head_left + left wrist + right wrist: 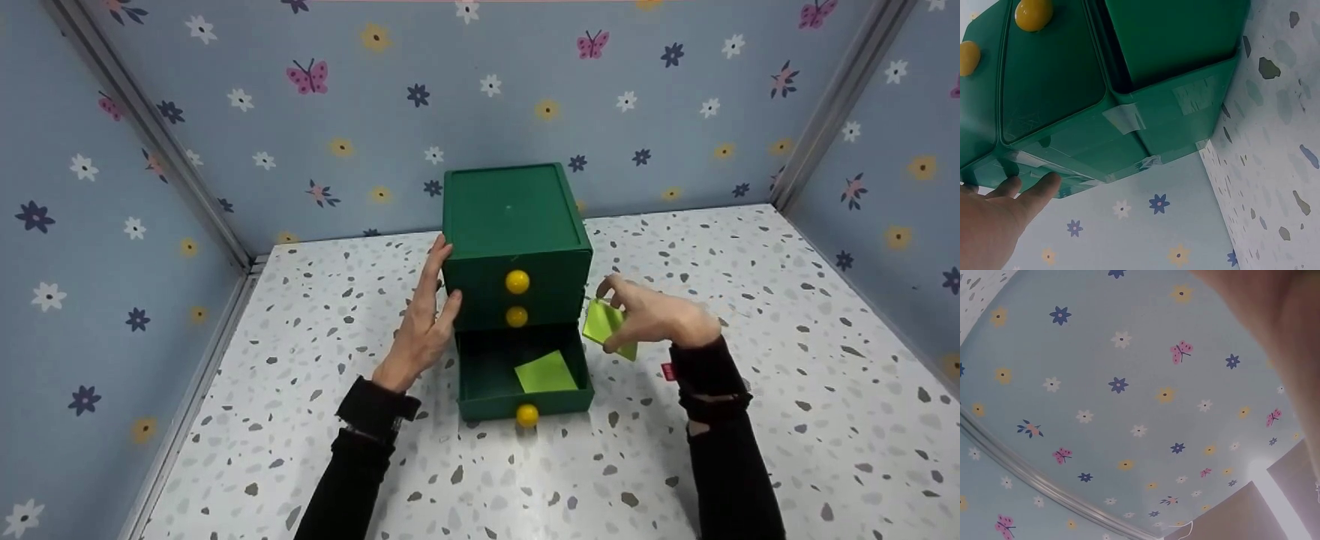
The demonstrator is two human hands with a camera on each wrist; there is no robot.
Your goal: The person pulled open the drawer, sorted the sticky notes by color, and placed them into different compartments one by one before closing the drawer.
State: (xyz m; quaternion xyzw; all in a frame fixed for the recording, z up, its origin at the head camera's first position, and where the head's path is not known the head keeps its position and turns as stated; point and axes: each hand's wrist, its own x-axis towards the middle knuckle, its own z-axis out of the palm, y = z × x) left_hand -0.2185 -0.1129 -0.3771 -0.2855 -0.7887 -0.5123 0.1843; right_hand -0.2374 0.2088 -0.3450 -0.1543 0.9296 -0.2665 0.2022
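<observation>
A dark green cabinet of small drawers [517, 214] with yellow round knobs stands on the table. Its bottom drawer [484, 371] is pulled out, and a lime-green sticky note [546, 373] lies inside on the right. My left hand [420, 334] rests on the cabinet's left side with fingers extended; the left wrist view shows the fingertips against the taped side. Just right of the cabinet, my right hand [658, 315] pinches another lime-green sticky note [598, 321] between thumb and fingers. The right wrist view shows only part of that hand, with the note out of sight.
The white speckled tabletop [300, 390] surrounds the cabinet. Blue flowered panels [480, 90] rise behind and at both sides, joined by metal corner strips [154, 142]. The two upper drawers, with a yellow knob [517, 282] on the top one, are closed.
</observation>
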